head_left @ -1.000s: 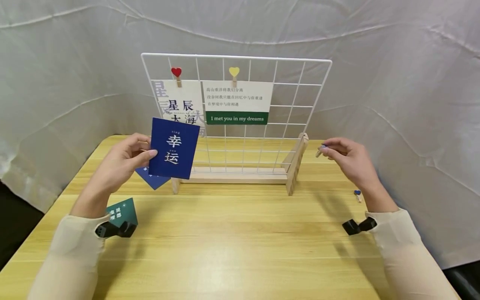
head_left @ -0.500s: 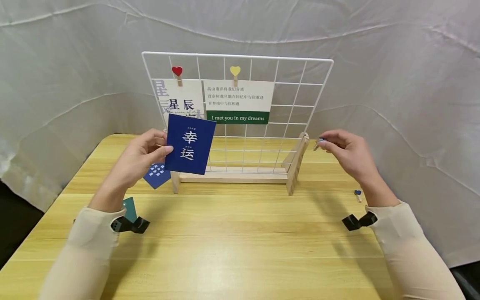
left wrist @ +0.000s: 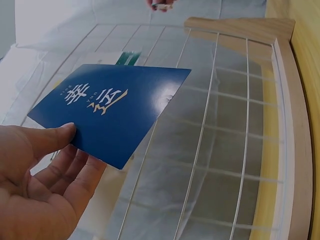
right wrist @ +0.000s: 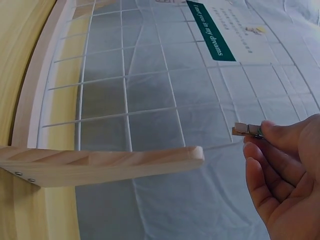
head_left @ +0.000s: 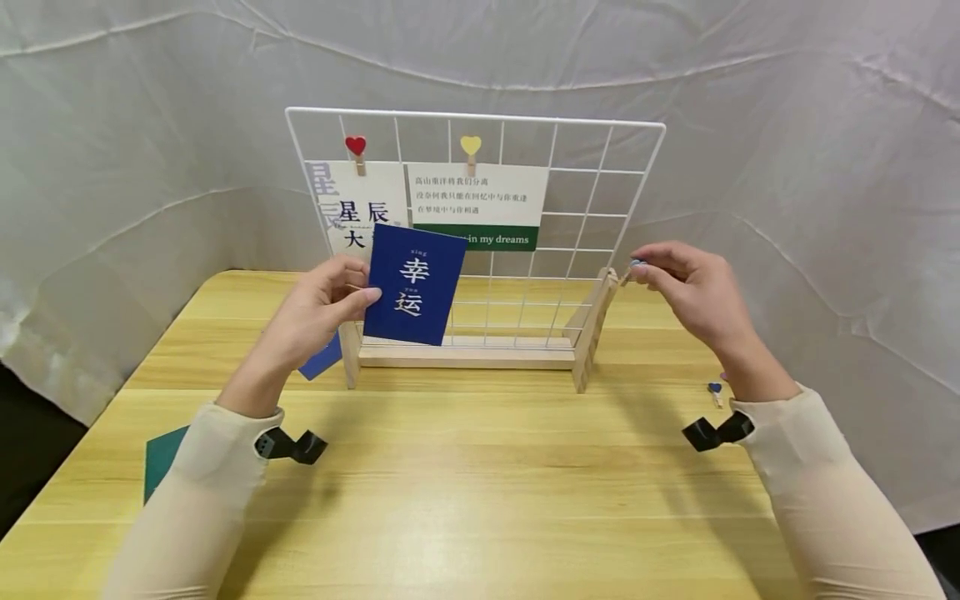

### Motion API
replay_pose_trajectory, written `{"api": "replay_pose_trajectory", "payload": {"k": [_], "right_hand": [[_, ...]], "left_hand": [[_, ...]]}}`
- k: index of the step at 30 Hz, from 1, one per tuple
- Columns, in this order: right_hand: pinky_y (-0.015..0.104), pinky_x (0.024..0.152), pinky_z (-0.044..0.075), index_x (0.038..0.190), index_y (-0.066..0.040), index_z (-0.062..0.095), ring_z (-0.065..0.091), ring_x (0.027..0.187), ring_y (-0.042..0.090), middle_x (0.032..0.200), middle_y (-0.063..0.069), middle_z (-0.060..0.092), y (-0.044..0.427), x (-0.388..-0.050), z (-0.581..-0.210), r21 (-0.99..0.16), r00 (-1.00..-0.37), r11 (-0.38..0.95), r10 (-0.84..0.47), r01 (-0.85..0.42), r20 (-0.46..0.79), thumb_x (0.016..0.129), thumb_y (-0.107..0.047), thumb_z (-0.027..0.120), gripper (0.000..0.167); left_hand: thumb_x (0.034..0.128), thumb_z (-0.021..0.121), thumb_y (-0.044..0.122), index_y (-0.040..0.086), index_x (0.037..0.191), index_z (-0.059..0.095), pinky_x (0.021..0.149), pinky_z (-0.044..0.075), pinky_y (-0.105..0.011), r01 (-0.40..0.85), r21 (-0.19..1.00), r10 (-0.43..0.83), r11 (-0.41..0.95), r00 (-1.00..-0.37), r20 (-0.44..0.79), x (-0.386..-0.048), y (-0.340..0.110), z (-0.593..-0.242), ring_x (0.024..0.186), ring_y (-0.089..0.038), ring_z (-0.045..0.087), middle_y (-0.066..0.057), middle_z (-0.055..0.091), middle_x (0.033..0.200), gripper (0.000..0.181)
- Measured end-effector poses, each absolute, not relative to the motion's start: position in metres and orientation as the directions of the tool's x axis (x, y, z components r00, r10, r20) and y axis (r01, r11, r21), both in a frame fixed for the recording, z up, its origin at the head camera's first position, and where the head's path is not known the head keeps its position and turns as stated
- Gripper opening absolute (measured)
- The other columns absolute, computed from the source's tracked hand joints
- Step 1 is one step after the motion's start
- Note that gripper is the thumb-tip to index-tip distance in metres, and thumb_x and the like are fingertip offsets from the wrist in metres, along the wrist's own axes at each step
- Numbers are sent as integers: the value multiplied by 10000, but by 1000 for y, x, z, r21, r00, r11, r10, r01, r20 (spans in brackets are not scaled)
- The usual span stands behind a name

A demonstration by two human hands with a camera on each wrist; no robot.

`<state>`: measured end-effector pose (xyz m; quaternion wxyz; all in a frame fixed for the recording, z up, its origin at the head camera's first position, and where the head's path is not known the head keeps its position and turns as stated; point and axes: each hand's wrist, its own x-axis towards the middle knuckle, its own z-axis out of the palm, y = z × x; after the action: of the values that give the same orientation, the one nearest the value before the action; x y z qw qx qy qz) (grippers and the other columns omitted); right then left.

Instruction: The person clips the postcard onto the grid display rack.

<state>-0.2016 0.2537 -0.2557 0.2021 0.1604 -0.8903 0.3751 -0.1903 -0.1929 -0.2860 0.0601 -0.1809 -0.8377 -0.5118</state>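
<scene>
Plainly, the left hand [head_left: 311,317] pinches a tilted blue card [head_left: 415,285] (pale-lettered); the right hand [head_left: 697,296], a wooden clip [right wrist: 244,129].

Cloth [head_left: 480,42]: grey-white, hung beyond the left hand [head_left: 311,321] and right hand [head_left: 697,292] and along the outer side of each.
Creases [head_left: 510,87]: long and thin, one sagging across the cloth beyond the hands, others slanting outside them.
Table [head_left: 480,450]: yellow wood, grain running side to side, under both hands and on toward the body.
Far edge [head_left: 255,272]: near the cloth, beyond the hands.
Glare [head_left: 438,533]: pale and broad, between the hands but nearer the body.
Shadows [head_left: 648,425]: soft, on the near side of each hand.
Dark patch [head_left: 33,454]: black, low outside the left hand, too dark to identify.
</scene>
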Motion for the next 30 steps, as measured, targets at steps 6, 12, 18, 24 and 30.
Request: {"api": "replay_pose_trajectory", "payload": {"k": [6, 12, 18, 24, 30], "right_hand": [[148, 692, 467, 1107, -106, 714, 636, 821, 32, 974, 4, 718, 249, -201, -249, -591, -858, 669, -144, -451, 493, 955, -227, 660, 202], [149, 679, 455, 1102, -86, 718, 619, 810, 47, 969, -14, 707, 245, -202, -242, -583, -847, 666, -141, -465, 513, 951, -210, 665, 202], [137, 723, 497, 1130, -30, 697, 652, 814, 16, 961, -49, 719, 239, -205, -233, -622, -836, 610, -127, -491, 534, 937, -133, 676, 219], [125, 721, 500, 1104, -30, 716, 667, 799, -16, 944, -51, 736, 234, -208, -223, -599, -809, 610, -124, -519, 574, 924, -126, 693, 205], [122, 714, 486, 1093, -54, 731, 659, 781, 12, 933, -69, 735, 228, -210, -213, -586, -801, 616, -127, -526, 585, 910, -137, 712, 201]], "left_hand": [[985, 595, 106, 35, 1190, 541, 771, 544, -243, 403, 841, 272, 361, -908, 319, -195, -177, -284, 920, -270, 614, -166, 619, 1121, 223], [977, 612, 110, 48, 1154, 557, 753, 545, -261, 434, 840, 273, 325, -894, 356, -197, -160, -281, 892, -259, 616, -152, 633, 1097, 196], [977, 615, 119, 49, 1168, 564, 757, 547, -288, 443, 848, 260, 292, -890, 375, -202, -144, -281, 892, -250, 605, -138, 634, 1084, 210], [975, 621, 137, 58, 1197, 557, 735, 549, -299, 443, 849, 239, 289, -892, 384, -207, -127, -279, 859, -241, 581, -117, 631, 1086, 244], [967, 635, 128, 62, 1175, 580, 692, 514, -278, 480, 833, 208, 275, -876, 436, -211, -109, -278, 826, -218, 577, -106, 643, 1059, 226]]}}
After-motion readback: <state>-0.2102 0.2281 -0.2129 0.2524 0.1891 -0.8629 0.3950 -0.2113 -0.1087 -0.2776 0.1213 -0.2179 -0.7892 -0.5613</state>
